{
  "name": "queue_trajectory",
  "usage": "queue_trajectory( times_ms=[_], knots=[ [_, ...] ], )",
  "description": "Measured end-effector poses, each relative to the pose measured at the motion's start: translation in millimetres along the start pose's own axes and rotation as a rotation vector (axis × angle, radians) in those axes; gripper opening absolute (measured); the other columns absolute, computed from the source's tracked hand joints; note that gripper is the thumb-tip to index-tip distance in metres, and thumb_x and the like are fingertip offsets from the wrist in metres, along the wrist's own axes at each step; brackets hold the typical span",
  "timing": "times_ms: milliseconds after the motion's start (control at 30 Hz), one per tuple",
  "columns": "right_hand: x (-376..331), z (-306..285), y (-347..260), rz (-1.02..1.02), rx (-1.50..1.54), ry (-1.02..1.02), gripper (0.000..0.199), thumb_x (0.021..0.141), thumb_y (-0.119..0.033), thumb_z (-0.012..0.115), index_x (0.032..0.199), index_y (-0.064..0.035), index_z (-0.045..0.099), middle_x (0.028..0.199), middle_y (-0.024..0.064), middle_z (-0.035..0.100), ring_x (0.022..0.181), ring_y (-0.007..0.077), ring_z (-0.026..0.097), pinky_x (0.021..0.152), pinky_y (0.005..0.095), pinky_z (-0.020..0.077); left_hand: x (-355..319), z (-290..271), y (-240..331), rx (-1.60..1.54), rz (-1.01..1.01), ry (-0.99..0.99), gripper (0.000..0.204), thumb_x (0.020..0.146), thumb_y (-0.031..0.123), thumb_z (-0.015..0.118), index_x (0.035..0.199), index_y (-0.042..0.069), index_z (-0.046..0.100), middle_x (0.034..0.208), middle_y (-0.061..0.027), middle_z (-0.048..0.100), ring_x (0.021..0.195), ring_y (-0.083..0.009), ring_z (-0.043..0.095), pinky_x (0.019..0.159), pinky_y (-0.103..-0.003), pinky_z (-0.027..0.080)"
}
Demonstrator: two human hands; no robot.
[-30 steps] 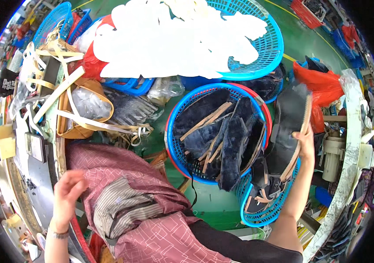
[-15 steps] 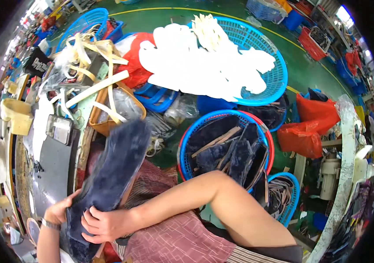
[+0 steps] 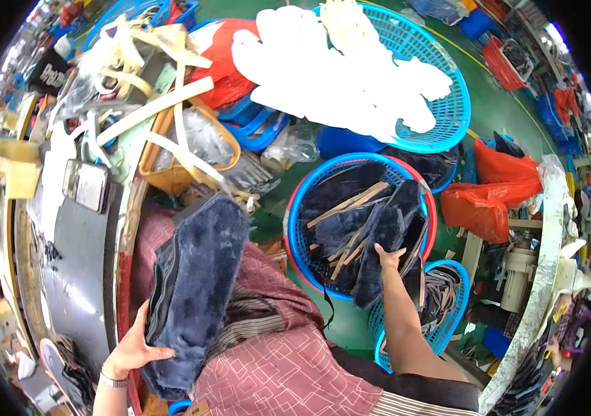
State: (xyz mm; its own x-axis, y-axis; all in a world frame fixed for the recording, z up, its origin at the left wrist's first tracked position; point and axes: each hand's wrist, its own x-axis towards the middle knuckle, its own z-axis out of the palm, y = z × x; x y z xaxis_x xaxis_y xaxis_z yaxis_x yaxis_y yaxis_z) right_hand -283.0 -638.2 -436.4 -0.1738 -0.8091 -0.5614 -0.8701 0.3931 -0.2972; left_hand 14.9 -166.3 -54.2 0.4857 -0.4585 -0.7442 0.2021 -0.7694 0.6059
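Observation:
A bundle of dark navy plush fabric pieces [image 3: 206,284] leans across my lap, its long side upright and several edges layered on the left. My left hand [image 3: 134,347] grips its lower left edge, thumb on the plush face and fingers mostly hidden behind. Over to the right, my right hand [image 3: 388,258] has hold of a long navy plush strip [image 3: 382,225] in a round blue basket [image 3: 290,225]; the strip slants over the basket's near rim. More navy pieces and thin tan strips [image 3: 345,206] lie in that basket.
On the left stands a worktable [image 3: 77,270] with a phone [image 3: 86,184] and pale strips. Ahead, a large blue basket [image 3: 458,104] holds bright white material. A smaller blue basket [image 3: 463,291] of scraps, red bags [image 3: 479,208] and a pale metal post [image 3: 550,222] are at right.
My right hand has left the plush piece by my left hand and reached right into the basket, onto another strip. The held bundle has turned to show its layered edge.

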Motion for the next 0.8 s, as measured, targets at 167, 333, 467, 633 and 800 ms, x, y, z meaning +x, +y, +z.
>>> queue_trajectory(
  times_ms=[167,333,467,633,800],
  knots=[
    [-9.7,-10.0,-35.1,-0.199,-0.211,0.151,0.083,0.060,-0.048,0.077,0.120,-0.0001,0.046,0.113,0.0211,0.057,0.106,0.0350,0.055,0.091,0.0408,0.0425,-23.1,-9.6,-7.5,0.031,0.042,0.083,0.104,0.056,0.007,0.083,0.137,-0.006,0.019,0.135,-0.0157,0.037,0.126,-0.0190,0.033,0.105,-0.031,0.025],
    [-48.8,-72.8,-76.9,-0.754,-0.084,0.054,0.046,0.079,-0.037,0.062,0.092,0.0069,0.061,0.086,0.0222,0.062,0.082,0.0332,0.059,0.077,0.0401,0.0446,-40.2,-26.7,-52.6,0.384,0.144,0.179,0.092,0.058,0.019,0.077,0.135,0.002,0.030,0.127,-0.0198,0.045,0.117,-0.0318,0.045,0.099,-0.036,0.036],
    [-130.4,-127.1,-192.2,-1.104,0.295,-0.254,0.025,0.087,-0.024,0.057,0.092,0.0010,0.059,0.083,0.0001,0.056,0.073,0.0107,0.045,0.069,0.0277,0.0396,-41.5,-25.6,-71.0,0.323,0.231,0.279,0.088,0.060,0.023,0.077,0.134,0.008,0.033,0.119,-0.0196,0.050,0.110,-0.0336,0.050,0.092,-0.039,0.041],
    [-342.5,-129.9,-319.5,-1.669,-0.089,-0.783,0.025,0.077,-0.022,0.064,0.071,-0.0019,0.051,0.066,0.0013,0.049,0.057,0.0142,0.041,0.051,0.0296,0.0327,-47.3,-18.2,-90.7,0.296,0.246,0.363,0.087,0.062,0.031,0.075,0.134,0.006,0.032,0.123,-0.0216,0.047,0.112,-0.0359,0.048,0.093,-0.040,0.041],
    [-516.6,-83.2,-350.7,-2.476,-0.517,-1.395,0.033,0.073,-0.030,0.069,0.072,-0.0004,0.055,0.065,0.0107,0.050,0.062,0.0317,0.053,0.056,0.0380,0.0420,-37.7,-15.3,-145.5,0.018,0.403,0.288,0.067,0.083,0.035,0.059,0.135,0.002,0.032,0.132,-0.0178,0.043,0.120,-0.0246,0.044,0.098,-0.035,0.036]
  ],
)
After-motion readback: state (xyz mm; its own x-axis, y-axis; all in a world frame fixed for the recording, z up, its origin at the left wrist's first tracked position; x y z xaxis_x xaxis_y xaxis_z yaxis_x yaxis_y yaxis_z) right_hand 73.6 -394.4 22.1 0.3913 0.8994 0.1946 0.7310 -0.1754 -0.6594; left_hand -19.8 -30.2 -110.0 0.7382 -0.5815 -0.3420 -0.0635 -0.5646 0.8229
